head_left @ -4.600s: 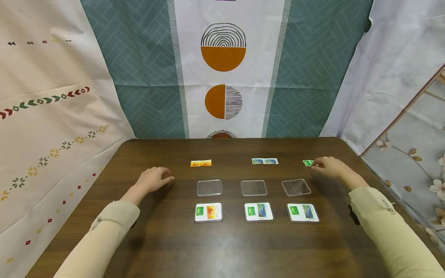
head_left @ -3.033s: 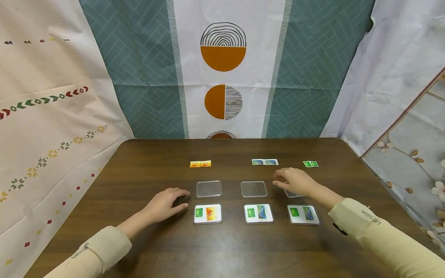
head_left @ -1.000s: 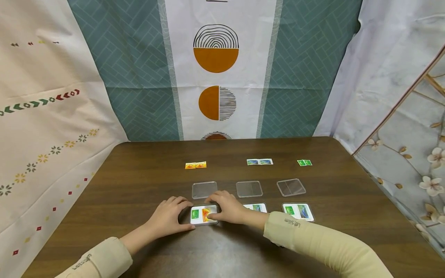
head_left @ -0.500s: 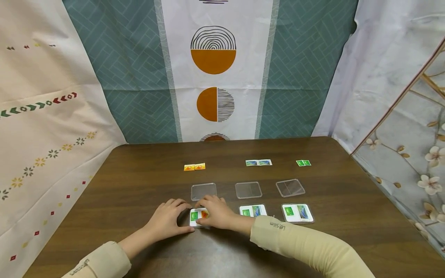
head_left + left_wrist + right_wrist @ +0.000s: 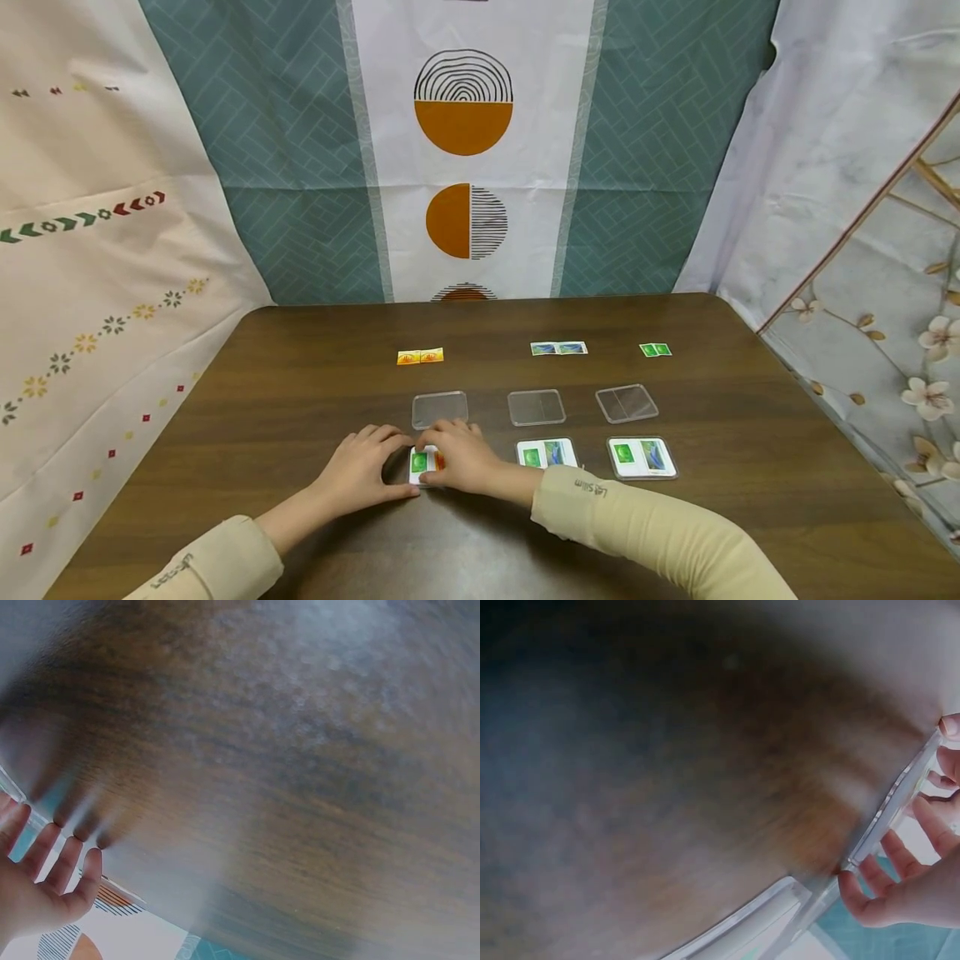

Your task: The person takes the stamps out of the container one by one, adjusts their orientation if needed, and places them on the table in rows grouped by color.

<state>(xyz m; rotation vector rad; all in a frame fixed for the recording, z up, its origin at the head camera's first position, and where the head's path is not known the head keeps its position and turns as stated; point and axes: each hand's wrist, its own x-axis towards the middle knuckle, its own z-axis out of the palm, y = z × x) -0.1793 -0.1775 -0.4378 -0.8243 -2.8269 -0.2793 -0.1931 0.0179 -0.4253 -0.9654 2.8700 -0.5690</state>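
My left hand [image 5: 363, 472] holds the left end of a clear plastic stamp case [image 5: 417, 477], index finger at the far corner and thumb at the near one. From the right, my right hand [image 5: 459, 458] spans the same case, fingers at its far edge and thumb over the near side. Inside is a white card with a green stamp [image 5: 419, 462] and an orange stamp partly hidden by the right hand. In the right wrist view, fingertips [image 5: 847, 881] of the right hand meet the case's edge. The left wrist view shows the left fingers [image 5: 88, 874] low over the table.
Three clear lids [image 5: 439, 410] lie in a row behind. Two more filled cases, a middle one [image 5: 546, 452] and a right one [image 5: 642, 458], sit to the right. At the back are orange stamps [image 5: 420, 357], blue stamps [image 5: 558, 348] and green stamps [image 5: 656, 350].
My right hand has come from the green stamps across to the left case, then shifted further left over it. My left hand has moved right and nearer, onto the case's left end.
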